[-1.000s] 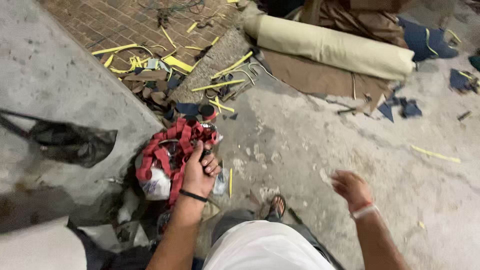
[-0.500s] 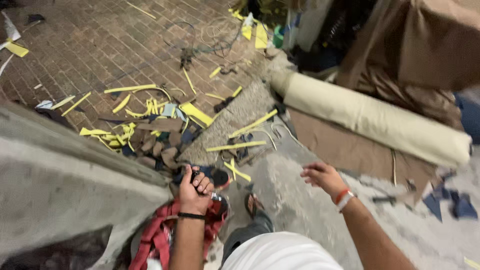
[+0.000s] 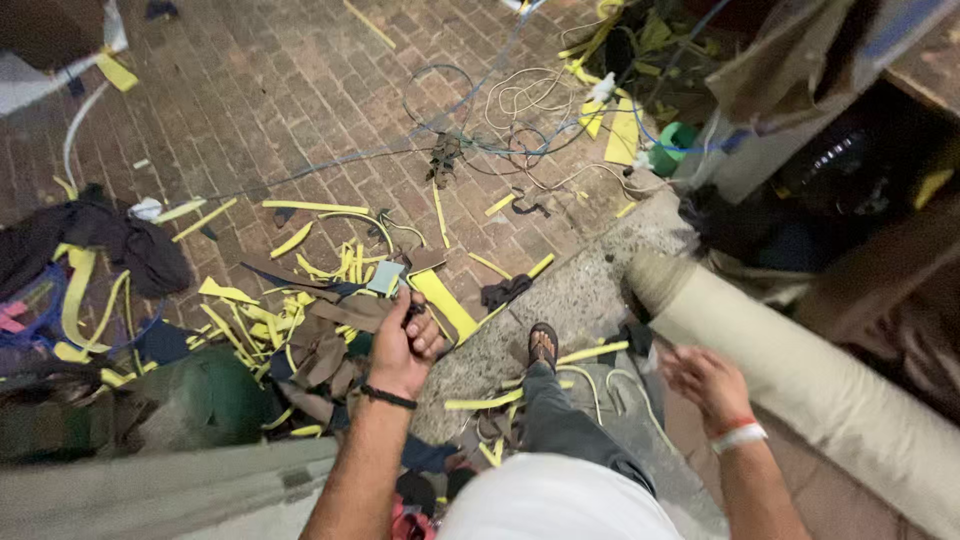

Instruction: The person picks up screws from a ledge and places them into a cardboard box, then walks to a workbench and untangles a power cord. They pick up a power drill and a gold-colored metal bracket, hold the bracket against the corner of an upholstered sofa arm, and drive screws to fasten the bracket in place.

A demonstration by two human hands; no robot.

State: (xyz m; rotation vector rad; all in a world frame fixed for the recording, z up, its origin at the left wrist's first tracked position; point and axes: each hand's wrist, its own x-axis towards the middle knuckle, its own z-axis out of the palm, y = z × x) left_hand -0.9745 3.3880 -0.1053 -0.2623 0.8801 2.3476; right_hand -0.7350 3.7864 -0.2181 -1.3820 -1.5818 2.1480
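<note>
Two hands over scrap-strewn brick floor point(image 3: 250, 90).
My left hand point(image 3: 405, 345), grip clamped on a dark object I cannot identify, sits over the brown fabric scraps point(image 3: 335, 350); my right hand point(image 3: 705, 380), fingers apart, hangs empty beside the beige roll point(image 3: 800, 370).

I see no labels, signs or screens here. The nearest thing to a package is 1 crumpled brown paper bag point(image 3: 790, 60) at the top right, standing above the green tub point(image 3: 672, 148) and the pale fabric roll point(image 3: 800, 375).
</note>
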